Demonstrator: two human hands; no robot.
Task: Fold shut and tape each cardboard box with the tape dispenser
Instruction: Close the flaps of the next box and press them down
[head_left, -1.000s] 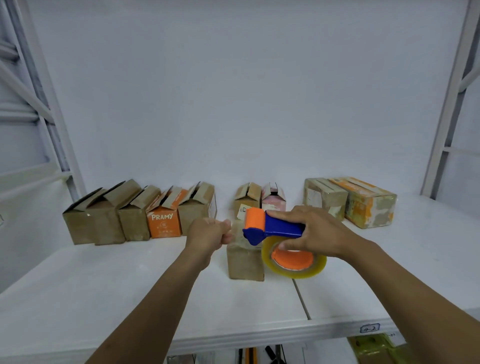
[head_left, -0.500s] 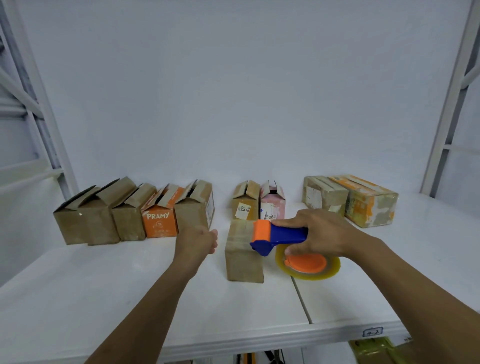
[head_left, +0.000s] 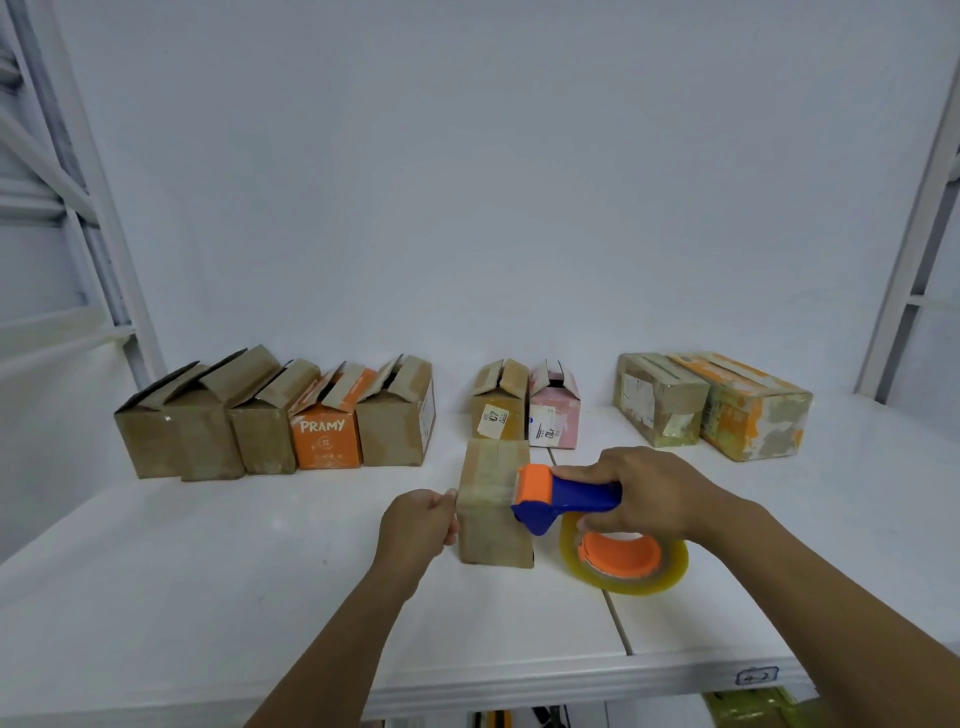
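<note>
Cardboard box (head_left: 493, 512) nearest, flaps shut, gets taped: left hand (head_left: 418, 525) pinches at its left edge, right hand (head_left: 644, 493) clenches the dispenser (head_left: 571, 499) against its right edge. Behind, seven boxes (head_left: 395, 415) gape untaped; two at far right (head_left: 711, 402) look sealed.

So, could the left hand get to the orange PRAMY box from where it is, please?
Probably yes: the left hand rests by the front box, and only bare table lies before the PRAMY box.

White wall (head_left: 493, 182), white table (head_left: 208, 597), pale metal shelving uprights (head_left: 904, 291).
</note>
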